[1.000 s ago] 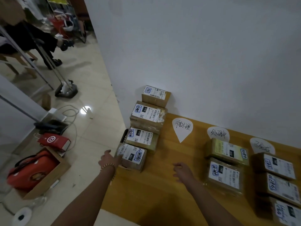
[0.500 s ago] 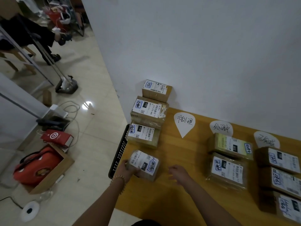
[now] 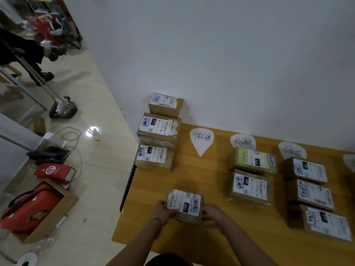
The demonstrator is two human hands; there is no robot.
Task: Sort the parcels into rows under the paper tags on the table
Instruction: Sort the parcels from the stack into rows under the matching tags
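head view: the small parcel [image 3: 183, 204] is at the near left of the table [image 3: 192, 177], below the first paper tag [image 3: 201, 140] and well apart from it. my left hand [image 3: 163, 210] and right hand [image 3: 212, 214] grip its two sides. three more parcels [image 3: 155, 158] line the table's left edge.

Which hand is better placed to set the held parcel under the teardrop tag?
Probably the right hand: it holds the parcel on the side nearer the teardrop tag. The left hand holds the far side.
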